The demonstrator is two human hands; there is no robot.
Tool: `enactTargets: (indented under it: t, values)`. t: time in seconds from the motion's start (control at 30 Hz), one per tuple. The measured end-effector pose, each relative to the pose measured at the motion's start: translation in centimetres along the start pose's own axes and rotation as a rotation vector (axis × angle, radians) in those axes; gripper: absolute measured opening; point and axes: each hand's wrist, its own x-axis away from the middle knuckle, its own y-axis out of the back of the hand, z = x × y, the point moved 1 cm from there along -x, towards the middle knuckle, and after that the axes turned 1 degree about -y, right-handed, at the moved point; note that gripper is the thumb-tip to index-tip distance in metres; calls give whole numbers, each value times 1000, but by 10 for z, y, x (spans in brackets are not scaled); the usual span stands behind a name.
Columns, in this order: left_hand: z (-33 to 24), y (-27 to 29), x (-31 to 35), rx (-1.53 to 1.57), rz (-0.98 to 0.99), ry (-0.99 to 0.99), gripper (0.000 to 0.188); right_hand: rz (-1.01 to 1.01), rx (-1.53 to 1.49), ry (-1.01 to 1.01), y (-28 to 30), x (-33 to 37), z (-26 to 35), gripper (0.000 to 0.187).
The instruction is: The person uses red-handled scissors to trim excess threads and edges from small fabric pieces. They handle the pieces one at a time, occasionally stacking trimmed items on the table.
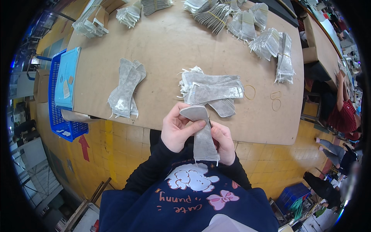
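Close to my body, at the table's near edge, I hold a grey flared fabric piece with stitched edges and loose white threads at its lower end. My left hand pinches its upper part between thumb and fingers. Along the other side, my right hand grips it lower down, its fingers partly hidden behind the fabric. Just beyond my hands lies a loose pile of similar grey pieces, some crossing others. A smaller group of these pieces rests to the left, overlapping in a fan.
Banded bundles line the far and right parts of the brown table. Two loose rubber bands lie right of the pile. A blue basket with a light-blue folder stands at the left edge. Other people work at far right.
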Motion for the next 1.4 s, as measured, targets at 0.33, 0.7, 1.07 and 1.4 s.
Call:
enactTargets:
  t: [0.33, 0.7, 1.07, 1.4]
  values:
    - [-1, 3, -4, 63, 54, 86, 35, 1, -93, -7, 0, -3, -1, 51]
    - [-5, 4, -3, -41, 68, 53, 31, 76, -29, -63, 5, -1, 3, 49]
    - [-43, 72, -18, -303, -321, -181, 40, 99, -345, 132, 14, -3, 7, 42]
    - [-57, 68, -42, -1339, -155, -574, 49, -169, -325, 336, 64, 8, 39, 43]
